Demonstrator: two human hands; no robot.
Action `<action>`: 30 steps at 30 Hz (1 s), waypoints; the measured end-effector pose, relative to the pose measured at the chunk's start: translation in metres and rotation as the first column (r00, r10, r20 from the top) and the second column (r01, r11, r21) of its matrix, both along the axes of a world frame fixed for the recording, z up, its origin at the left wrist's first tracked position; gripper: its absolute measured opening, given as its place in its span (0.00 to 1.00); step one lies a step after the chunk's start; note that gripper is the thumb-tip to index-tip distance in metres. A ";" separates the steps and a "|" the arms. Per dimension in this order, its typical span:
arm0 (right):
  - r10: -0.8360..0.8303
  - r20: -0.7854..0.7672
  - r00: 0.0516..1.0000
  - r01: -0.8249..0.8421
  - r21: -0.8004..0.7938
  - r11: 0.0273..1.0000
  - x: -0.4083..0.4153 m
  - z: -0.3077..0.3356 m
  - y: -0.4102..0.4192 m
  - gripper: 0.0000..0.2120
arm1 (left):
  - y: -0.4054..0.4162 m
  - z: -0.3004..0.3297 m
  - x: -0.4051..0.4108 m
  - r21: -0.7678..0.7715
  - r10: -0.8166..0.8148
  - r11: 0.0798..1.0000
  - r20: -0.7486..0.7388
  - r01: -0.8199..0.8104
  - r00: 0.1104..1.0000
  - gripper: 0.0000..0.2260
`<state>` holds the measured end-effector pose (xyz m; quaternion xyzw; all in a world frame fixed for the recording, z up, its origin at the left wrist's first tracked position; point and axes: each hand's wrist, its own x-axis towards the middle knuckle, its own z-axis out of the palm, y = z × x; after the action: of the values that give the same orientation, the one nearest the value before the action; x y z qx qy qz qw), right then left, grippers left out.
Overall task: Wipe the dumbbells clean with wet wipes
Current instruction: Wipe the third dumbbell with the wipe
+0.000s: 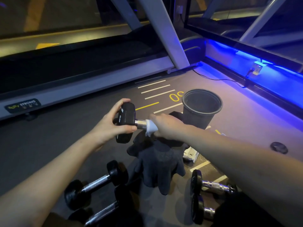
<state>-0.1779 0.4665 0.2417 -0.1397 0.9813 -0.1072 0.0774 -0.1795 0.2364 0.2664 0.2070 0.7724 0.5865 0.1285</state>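
Dumbbells [96, 185] at the bottom edge lie partly cut off, while above the dark cloth [159, 161] the left hand [113, 123] grips the raised dumbbell's [125, 122] near head and the right hand [165, 125] clamps a white wipe [151, 126] round its handle, hiding the far head before the bucket [201, 107].

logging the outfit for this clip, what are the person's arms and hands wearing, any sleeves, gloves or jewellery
Both forearms are bare right up to the bottom edge of the picture, with no sleeve in view. The left hand and the right hand have no gloves on. No watch, bracelet or band shows on either wrist, and no ring is visible on the fingers that can be seen.
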 end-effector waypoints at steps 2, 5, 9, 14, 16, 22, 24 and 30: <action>0.038 -0.116 0.993 -0.037 0.014 0.999 0.005 -0.005 0.003 0.23 | 0.000 -0.001 0.000 0.003 -0.001 1.000 -0.002 0.001 1.000 0.41; 0.045 -0.174 0.984 -0.056 -0.057 0.997 0.009 -0.004 0.008 0.26 | 0.001 -0.001 0.000 -0.001 -0.003 1.000 -0.005 0.003 1.000 0.41; 0.011 -0.204 0.979 -0.049 -0.179 0.983 0.014 0.005 0.018 0.26 | 0.001 0.000 0.000 0.003 0.002 1.000 -0.001 -0.002 1.000 0.41; -0.105 -0.243 0.964 0.020 -0.328 0.945 0.016 0.029 0.032 0.25 | -0.003 -0.004 -0.003 -0.002 0.017 1.000 0.012 -0.016 1.000 0.41; -0.154 -0.247 0.957 0.052 -0.374 0.926 0.019 0.037 0.037 0.26 | -0.004 -0.004 -0.004 -0.003 0.017 1.000 0.013 -0.017 1.000 0.41; -0.376 -0.210 0.902 0.244 -0.471 0.848 0.023 0.050 0.061 0.26 | -0.002 -0.002 -0.004 0.002 0.002 1.000 0.015 -0.002 1.000 0.41; -0.445 -0.220 0.868 0.318 -0.442 0.839 0.023 0.049 0.072 0.30 | -0.002 -0.002 -0.003 -0.006 0.006 1.000 0.012 -0.005 1.000 0.40; -0.588 -0.177 0.789 0.484 -0.411 0.773 0.026 0.047 0.090 0.32 | -0.004 -0.003 -0.004 -0.026 0.019 0.999 0.011 -0.019 1.000 0.41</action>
<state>-0.1519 0.5563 0.2887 0.1234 0.9453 -0.2727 -0.1299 -0.1840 0.2321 0.2633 0.1946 0.7812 0.5787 0.1299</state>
